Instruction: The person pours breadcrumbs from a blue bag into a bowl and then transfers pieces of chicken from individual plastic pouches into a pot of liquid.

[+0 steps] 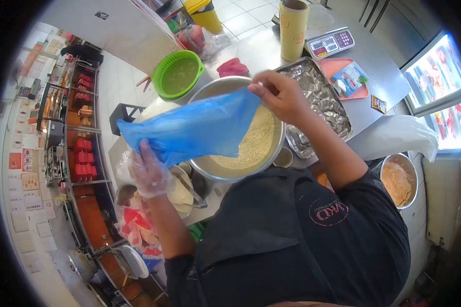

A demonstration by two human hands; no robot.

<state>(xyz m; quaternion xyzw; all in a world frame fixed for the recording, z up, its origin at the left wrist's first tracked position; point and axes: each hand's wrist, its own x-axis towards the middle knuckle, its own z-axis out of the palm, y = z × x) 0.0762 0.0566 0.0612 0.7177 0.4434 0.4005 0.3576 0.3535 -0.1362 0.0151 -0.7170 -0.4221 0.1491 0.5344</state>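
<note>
Your right hand [279,97], bare, pinches one corner of the blue plastic [194,125] between thumb and finger, just above the middle of the frame. Your left hand [143,161], in a clear glove [151,181], looks closed on the lower edge near the other end, left of centre, though some fingertips are hidden. Expect the plastic to be very light and limp, with no stiffness of its own: it should sag wherever you don't support it, slide easily against the glove, and stretch or tear if you pull hard. Corners and doubled edges should give the surest hold; the broad middle offers little to grip. Its long axis runs across the frame, rising gently from left of centre to your right hand; one end juts free past your left hand toward the left, and a loose lower edge hangs near the centre. You can't tell from here which end, if any, is the mouth. Beneath it sits the bowl [280,146] of pale crumbs [256,140], with the green basket [159,74] to the upper left and foil [320,105] right of centre.
</note>
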